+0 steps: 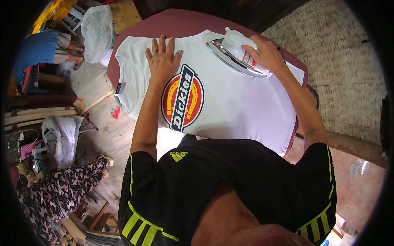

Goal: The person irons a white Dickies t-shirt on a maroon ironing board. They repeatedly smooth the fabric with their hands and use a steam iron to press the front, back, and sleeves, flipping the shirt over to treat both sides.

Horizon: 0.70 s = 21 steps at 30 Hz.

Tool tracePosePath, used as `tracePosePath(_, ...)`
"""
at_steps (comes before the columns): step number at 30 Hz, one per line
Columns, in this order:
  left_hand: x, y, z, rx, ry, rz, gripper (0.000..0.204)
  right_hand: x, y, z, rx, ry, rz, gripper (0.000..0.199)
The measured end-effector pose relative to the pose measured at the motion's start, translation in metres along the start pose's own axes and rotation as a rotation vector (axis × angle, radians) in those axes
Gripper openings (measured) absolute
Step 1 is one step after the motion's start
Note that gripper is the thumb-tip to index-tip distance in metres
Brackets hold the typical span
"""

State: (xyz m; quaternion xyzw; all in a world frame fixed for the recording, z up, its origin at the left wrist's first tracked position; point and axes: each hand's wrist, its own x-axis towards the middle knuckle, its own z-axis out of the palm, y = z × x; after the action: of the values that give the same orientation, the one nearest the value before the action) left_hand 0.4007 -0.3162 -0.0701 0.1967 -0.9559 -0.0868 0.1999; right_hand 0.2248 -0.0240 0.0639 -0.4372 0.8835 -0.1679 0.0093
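Observation:
A white T-shirt [230,110] with a round red, yellow and dark blue print lies spread over a maroon ironing board [172,21]. My left hand [163,61] rests flat on the shirt, fingers spread, just above the print and near the neck end. In my right hand [266,54] is the handle of a clothes iron [236,55], white on top with a shiny metal base. The iron sits on the shirt's far side, its tip pointing up and left. My fingers wrap round the handle, and part of it is hidden beneath them.
A woven mat-like surface [332,61] is beyond the board at right. Two other people are at left, one in a blue top [41,49], one in patterned clothing [61,188]. Plastic bags [97,30] and stacked boards [41,115] stand on that side.

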Motion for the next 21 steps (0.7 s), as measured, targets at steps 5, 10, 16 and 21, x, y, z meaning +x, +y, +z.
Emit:
tracePosePath(5, 0.001, -0.001, 0.005, 0.001, 0.033, 0.002, 0.060, 0.038, 0.003, 0.009, 0.040, 0.094, -0.092, 0.034)
tracePosePath(10, 0.002, -0.002, 0.003, 0.015, 0.059, 0.027, 0.058, 0.091, -0.017, 0.023, -0.089, 0.036, -0.231, 0.033)
tracePosePath(16, 0.009, -0.050, 0.012, 0.170, 0.065, -0.077, 0.059, 0.093, -0.012, 0.021, 0.028, -0.106, -0.235, 0.035)
tracePosePath(21, 0.013, -0.070, 0.022, 0.180, 0.167, -0.040, 0.060, 0.081, 0.005, 0.021, 0.048, -0.186, -0.357, 0.037)
